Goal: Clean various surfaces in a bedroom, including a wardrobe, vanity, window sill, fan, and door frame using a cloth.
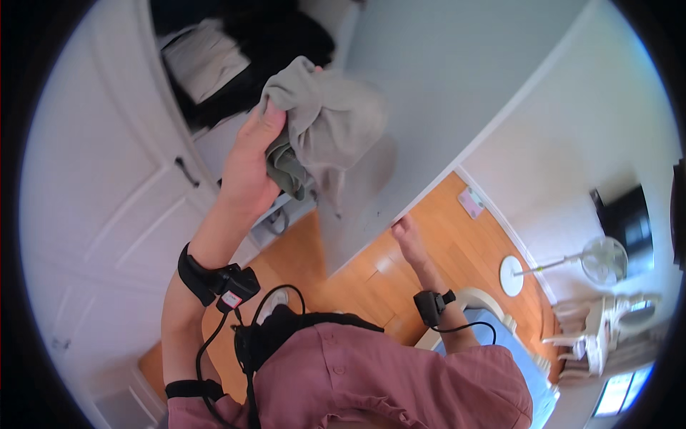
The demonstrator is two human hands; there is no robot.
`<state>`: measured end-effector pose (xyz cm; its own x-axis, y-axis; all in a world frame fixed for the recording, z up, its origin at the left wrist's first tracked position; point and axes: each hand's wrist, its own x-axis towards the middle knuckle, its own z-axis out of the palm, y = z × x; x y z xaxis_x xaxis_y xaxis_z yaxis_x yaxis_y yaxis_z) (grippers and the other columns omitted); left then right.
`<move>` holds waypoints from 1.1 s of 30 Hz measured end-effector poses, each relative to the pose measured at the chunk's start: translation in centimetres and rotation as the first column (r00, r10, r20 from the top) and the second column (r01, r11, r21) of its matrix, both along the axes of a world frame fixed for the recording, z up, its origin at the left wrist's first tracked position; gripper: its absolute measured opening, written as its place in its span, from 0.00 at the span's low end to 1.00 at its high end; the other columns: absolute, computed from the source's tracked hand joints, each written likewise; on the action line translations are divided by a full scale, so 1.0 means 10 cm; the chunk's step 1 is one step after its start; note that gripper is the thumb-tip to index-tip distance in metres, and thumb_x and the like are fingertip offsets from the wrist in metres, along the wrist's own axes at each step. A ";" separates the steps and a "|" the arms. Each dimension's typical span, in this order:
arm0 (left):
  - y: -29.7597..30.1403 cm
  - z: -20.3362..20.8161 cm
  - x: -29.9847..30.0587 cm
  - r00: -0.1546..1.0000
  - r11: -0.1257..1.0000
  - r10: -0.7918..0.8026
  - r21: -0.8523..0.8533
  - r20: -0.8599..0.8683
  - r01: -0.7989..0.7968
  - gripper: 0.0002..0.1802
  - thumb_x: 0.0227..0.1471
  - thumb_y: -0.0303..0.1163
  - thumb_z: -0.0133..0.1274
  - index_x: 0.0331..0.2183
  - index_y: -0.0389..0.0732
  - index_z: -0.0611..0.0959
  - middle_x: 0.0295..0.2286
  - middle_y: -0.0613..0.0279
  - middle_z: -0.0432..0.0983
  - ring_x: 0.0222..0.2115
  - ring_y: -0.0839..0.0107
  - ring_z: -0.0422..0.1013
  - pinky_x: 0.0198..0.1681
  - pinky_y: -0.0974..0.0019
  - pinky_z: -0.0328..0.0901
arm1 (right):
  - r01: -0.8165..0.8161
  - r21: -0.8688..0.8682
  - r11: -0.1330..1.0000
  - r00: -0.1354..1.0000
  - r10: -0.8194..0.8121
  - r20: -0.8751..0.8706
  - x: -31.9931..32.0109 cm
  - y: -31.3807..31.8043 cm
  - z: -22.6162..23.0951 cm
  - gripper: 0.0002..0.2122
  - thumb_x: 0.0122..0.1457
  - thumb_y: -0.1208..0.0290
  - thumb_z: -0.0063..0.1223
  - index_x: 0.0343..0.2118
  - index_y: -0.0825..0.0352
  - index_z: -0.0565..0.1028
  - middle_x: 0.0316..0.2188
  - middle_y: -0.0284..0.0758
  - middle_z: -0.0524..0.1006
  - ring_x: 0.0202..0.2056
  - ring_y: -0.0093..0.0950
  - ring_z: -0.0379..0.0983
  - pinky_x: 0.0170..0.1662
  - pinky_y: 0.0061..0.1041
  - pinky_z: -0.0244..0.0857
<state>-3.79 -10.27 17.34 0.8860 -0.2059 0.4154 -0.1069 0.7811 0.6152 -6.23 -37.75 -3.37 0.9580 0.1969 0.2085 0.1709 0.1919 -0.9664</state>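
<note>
My left hand point(254, 154) is raised in front of an open wardrobe, closed on a bunched grey-green cloth point(336, 118). Its folds hang to the right of the hand, and the far side is blurred; what kind of garment it is, if any, does not show. Low on the edge of the open wardrobe door point(436, 93), my right hand point(409, 239) grips the panel, with some of its fingers hidden. Dark clothes point(286, 43) and a folded pale garment point(207, 61) lie inside the wardrobe, just beyond my left hand.
A white closed door point(107, 157) with a dark handle point(187, 172) stands at left. On the wooden floor point(379, 286) at right are a pink scale point(471, 203) and a white standing fan point(604, 261). A bed with blue bedding point(514, 357) sits near my right arm.
</note>
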 end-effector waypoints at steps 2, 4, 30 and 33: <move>-0.26 0.10 0.23 0.994 0.999 -0.026 0.025 0.108 0.024 0.23 0.57 0.38 0.41 0.51 0.36 0.65 0.46 0.61 0.66 0.47 0.71 0.63 0.50 0.68 0.58 | 0.126 -0.107 0.986 0.991 -0.120 0.066 0.00 -0.05 -0.08 0.27 0.52 0.61 0.54 0.52 0.68 0.60 0.46 0.34 0.65 0.49 0.27 0.60 0.53 0.29 0.53; -0.49 0.22 0.34 0.992 0.999 -0.045 0.012 0.120 0.044 0.22 0.57 0.39 0.41 0.49 0.36 0.66 0.45 0.62 0.67 0.45 0.73 0.64 0.49 0.69 0.59 | 0.200 -0.108 0.974 0.976 -0.188 0.107 0.04 -0.03 -0.13 0.25 0.54 0.64 0.52 0.52 0.69 0.59 0.48 0.36 0.65 0.51 0.29 0.59 0.55 0.29 0.52; -1.16 -0.88 1.10 0.639 0.503 -0.637 0.861 0.430 -0.078 0.18 0.43 0.20 0.49 0.40 0.33 0.68 0.36 0.55 0.69 0.34 0.68 0.70 0.36 0.68 0.63 | 0.640 0.554 0.532 0.756 -0.563 -0.334 -0.54 0.14 0.87 0.18 0.63 0.63 0.31 0.45 0.73 0.66 0.38 0.40 0.73 0.35 0.26 0.72 0.38 0.22 0.68; -1.21 -0.94 1.13 0.458 0.641 -0.571 0.718 0.681 -0.270 0.13 0.43 0.18 0.45 0.36 0.33 0.70 0.32 0.51 0.69 0.28 0.63 0.69 0.31 0.66 0.62 | 0.457 0.612 0.645 0.887 -0.277 -0.370 -0.64 0.15 0.77 0.20 0.59 0.57 0.41 0.43 0.72 0.66 0.31 0.38 0.73 0.29 0.23 0.71 0.26 0.17 0.67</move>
